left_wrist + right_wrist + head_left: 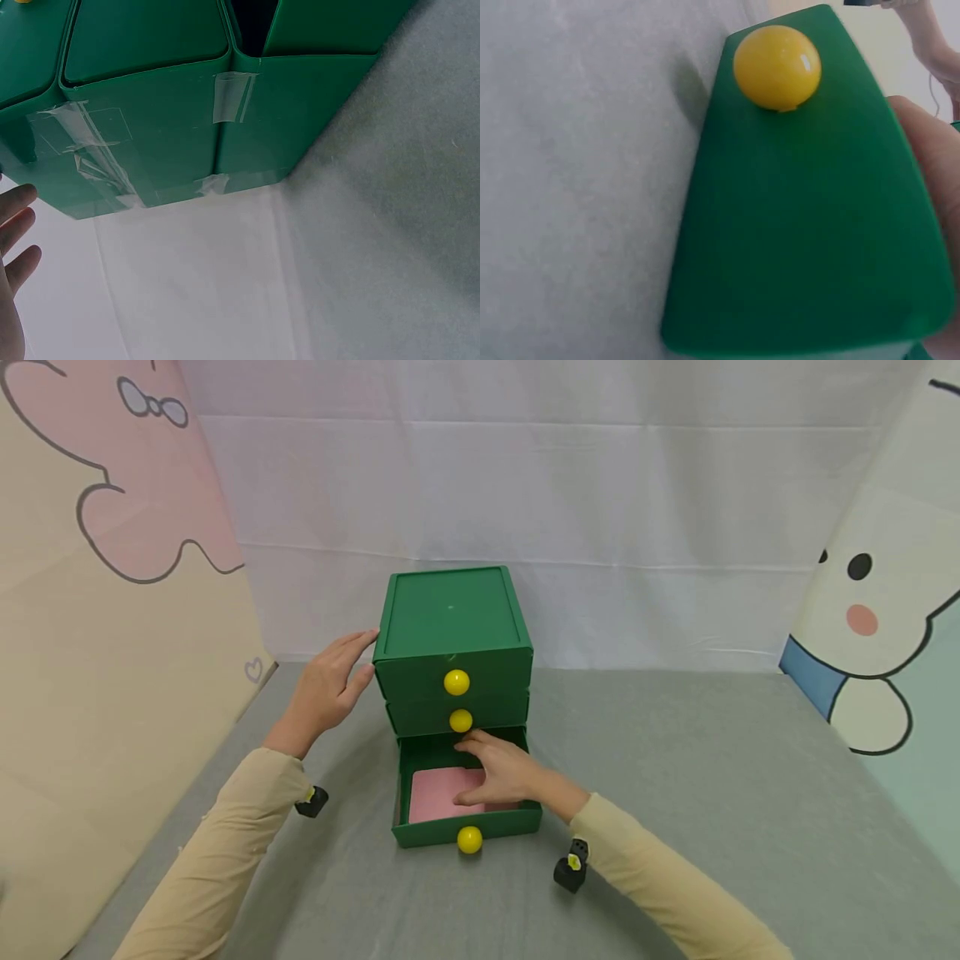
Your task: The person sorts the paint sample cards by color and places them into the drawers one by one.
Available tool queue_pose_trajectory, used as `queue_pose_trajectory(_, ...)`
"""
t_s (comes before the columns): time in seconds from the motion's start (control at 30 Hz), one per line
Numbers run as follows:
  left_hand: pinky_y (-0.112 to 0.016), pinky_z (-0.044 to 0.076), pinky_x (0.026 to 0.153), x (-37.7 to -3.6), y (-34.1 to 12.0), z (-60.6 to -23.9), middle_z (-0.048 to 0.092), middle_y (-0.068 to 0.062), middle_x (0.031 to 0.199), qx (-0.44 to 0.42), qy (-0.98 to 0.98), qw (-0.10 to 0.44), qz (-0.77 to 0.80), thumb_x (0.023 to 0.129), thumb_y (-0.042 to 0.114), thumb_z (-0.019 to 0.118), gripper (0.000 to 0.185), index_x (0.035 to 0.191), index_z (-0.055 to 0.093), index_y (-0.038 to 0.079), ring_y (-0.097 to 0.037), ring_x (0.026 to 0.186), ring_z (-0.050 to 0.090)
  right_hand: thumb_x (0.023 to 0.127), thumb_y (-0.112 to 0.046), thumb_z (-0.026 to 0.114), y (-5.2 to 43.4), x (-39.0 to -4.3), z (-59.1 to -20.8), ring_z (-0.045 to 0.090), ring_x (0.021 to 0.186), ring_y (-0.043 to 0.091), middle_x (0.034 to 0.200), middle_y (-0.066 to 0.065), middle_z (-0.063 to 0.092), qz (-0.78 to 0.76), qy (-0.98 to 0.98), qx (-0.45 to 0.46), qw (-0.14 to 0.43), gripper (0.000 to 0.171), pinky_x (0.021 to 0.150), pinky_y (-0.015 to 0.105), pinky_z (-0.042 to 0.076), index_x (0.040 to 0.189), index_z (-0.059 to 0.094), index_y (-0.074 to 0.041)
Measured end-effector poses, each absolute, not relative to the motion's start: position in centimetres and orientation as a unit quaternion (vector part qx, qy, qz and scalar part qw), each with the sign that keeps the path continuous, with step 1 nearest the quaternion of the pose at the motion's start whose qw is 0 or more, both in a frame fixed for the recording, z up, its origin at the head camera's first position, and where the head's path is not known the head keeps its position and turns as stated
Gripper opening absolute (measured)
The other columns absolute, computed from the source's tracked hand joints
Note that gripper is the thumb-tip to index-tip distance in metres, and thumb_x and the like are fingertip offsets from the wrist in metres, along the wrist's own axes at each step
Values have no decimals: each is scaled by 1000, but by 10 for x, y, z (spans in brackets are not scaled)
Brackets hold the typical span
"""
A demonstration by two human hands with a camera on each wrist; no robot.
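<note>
A green three-drawer box stands on the grey surface, its bottom drawer pulled out and the upper two closed. Flat pink sheet-like pieces lie inside that drawer. My right hand reaches into it over the pink pieces, thumb and fingers spread apart with nothing visibly held; in the right wrist view the drawer front hides much of it. With extended fingers, my left hand is at the upper left side of the box. The left wrist view shows only some of its fingers.
Round yellow knobs sit on the drawer fronts. Clear tape joins the units along the side. A white cloth hangs behind, with printed cartoon panels at left and right. Grey tabletop extends around the box.
</note>
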State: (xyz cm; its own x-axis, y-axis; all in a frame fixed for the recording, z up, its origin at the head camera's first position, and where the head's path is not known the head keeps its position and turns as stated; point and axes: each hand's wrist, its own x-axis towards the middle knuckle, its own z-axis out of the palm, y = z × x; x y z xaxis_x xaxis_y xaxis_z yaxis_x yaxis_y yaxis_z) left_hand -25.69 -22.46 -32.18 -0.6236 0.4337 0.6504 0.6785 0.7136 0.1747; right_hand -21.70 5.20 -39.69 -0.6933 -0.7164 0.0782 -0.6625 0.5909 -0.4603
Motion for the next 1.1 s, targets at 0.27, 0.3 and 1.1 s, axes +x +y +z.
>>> queue_pose_trajectory(0.27, -52, 36, 96, -258, -225, -324, 49, -21, 129, -318, -875, 300, -208, 98, 41, 31, 57, 133, 44, -1, -33, 120, 44, 76, -40, 69, 69, -203, -373, 52, 105, 15, 125, 4, 49, -265, 876, -402, 28, 63, 87, 31, 47, 126, 50, -7)
queue_pose_trajectory(0.3, -52, 36, 96, -258, -225, -324, 49, -21, 129, -317, -875, 300, -208, 98, 41, 31, 57, 133, 44, -1, -33, 120, 44, 76, -38, 69, 71, -200, -370, 51, 105, 14, 124, 4, 49, -271, 873, -404, 26, 62, 88, 31, 46, 126, 50, -7)
queue_pose_trajectory(1.1, -53, 37, 95, -262, -227, -326, 49, -20, 129, -326, -869, 311, -206, 98, 42, 30, 58, 133, 44, -1, -33, 120, 44, 79, -34, 69, 88, -100, -410, 52, 78, 11, 89, -3, 56, -393, 876, -266, 83, 38, 66, 20, 48, 105, 56, -10)
